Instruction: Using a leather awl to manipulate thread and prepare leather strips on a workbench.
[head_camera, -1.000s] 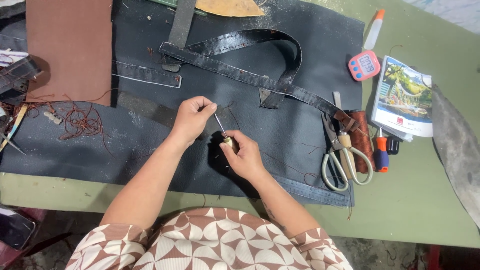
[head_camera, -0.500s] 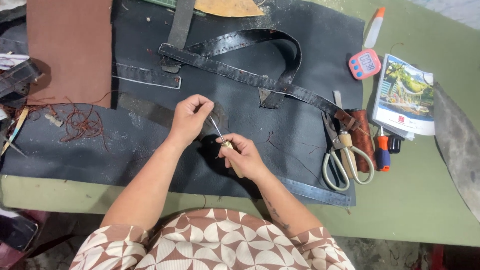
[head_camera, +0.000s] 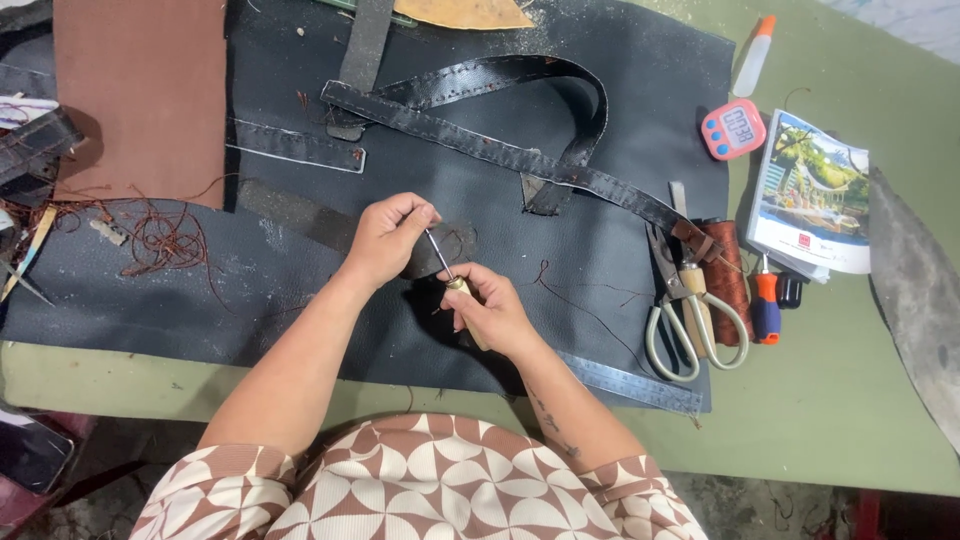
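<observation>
Head view, looking straight down: against the frame half a second back we find little changed; the two hands sit at the same spot on the black leather sheet (head_camera: 300, 290), and the thin metal shaft between them leans much as it did. Our left hand (head_camera: 385, 240) is closed, fingertips pinched around the upper end of the awl (head_camera: 447, 270), with a small dark leather piece (head_camera: 440, 250) lying under and beside those fingers. Our right hand (head_camera: 490, 310) is clenched around the awl's pale brass-and-wood handle, knuckles up, wrist angled in from lower right. Both forearms converge from the patterned sleeves at the bottom. The awl lies tilted, tip toward upper left, near the sheet's middle. A black strap (head_camera: 500, 150) loops above the hands. To the right lie scissors (head_camera: 690, 310), a spool of brown thread (head_camera: 728, 270), and a steel ruler (head_camera: 630, 380) along the sheet's lower edge.
</observation>
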